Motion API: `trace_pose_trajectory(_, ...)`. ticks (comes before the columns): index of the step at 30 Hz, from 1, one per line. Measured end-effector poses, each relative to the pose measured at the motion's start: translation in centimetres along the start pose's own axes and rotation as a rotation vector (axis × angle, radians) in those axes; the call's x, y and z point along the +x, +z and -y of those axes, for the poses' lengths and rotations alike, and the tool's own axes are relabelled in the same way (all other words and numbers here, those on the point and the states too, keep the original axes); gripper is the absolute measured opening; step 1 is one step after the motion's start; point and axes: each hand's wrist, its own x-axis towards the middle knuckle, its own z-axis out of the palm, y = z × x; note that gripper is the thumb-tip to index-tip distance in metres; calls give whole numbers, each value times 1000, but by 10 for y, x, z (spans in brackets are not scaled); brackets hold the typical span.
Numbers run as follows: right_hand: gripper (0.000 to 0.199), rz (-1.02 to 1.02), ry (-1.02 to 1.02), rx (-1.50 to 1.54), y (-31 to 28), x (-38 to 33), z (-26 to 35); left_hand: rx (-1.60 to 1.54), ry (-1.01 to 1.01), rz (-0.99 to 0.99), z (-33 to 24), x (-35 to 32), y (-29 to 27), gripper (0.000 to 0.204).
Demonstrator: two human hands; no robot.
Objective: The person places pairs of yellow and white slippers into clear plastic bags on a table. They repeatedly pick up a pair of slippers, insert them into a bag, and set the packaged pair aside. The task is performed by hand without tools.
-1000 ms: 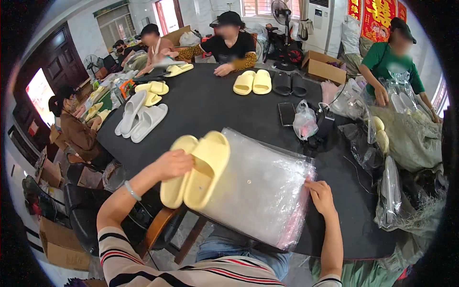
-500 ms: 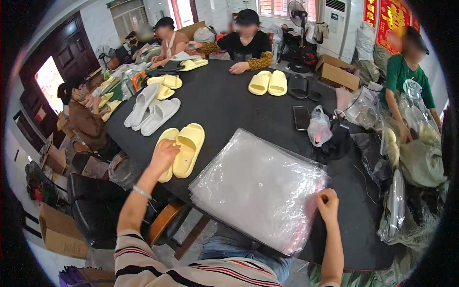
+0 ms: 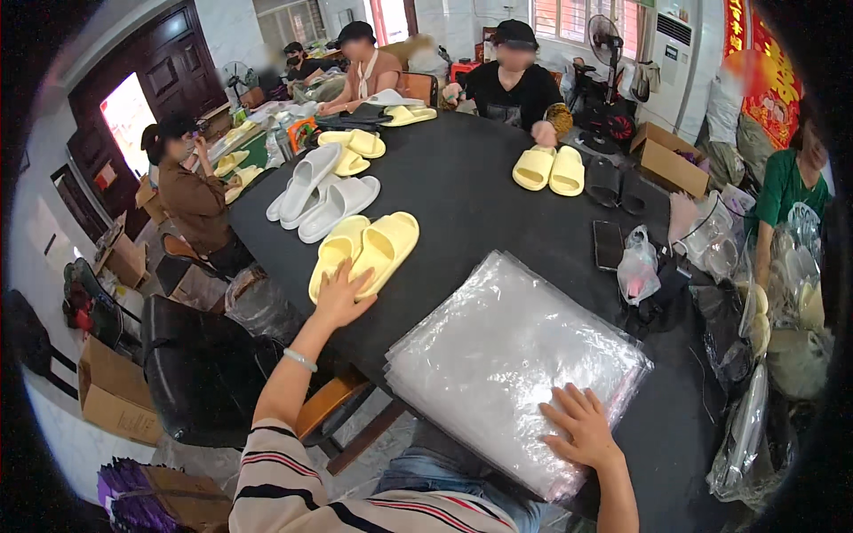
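Note:
My left hand (image 3: 342,298) rests on the near end of a pair of pale yellow slide slippers (image 3: 385,251), its fingers spread across both soles. The slippers lie side by side, toes pointing away from me. On the right, my right hand (image 3: 582,428) lies flat with spread fingers on a stack of clear plastic bags (image 3: 498,333). The stack sits at the table's near edge, with a pinkish strip along its right side. Neither hand grips anything. Beyond my left hand are white slippers (image 3: 340,206), partly stacked on each other.
The black table (image 3: 453,195) also bears yellow slippers (image 3: 549,171), black slippers (image 3: 615,184), a phone (image 3: 608,245) and a small tied plastic bag (image 3: 636,266). Several people sit or stand around it. A black chair (image 3: 204,364) is at my left; bagged slippers (image 3: 760,324) hang at the right.
My right hand has moved from the stack's right edge onto its top and spread flat. My left hand has opened over the slippers, which sit closer together. The view has shifted.

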Motion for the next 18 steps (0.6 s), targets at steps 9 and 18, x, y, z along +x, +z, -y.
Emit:
trace_pose_trajectory(9,54,21,36,25,2,0,-7,12,-277,29,48,59,7,68)
trace_pose_trajectory(18,53,17,30,18,2,2,-7,124,-509,17,120,96,25,69)
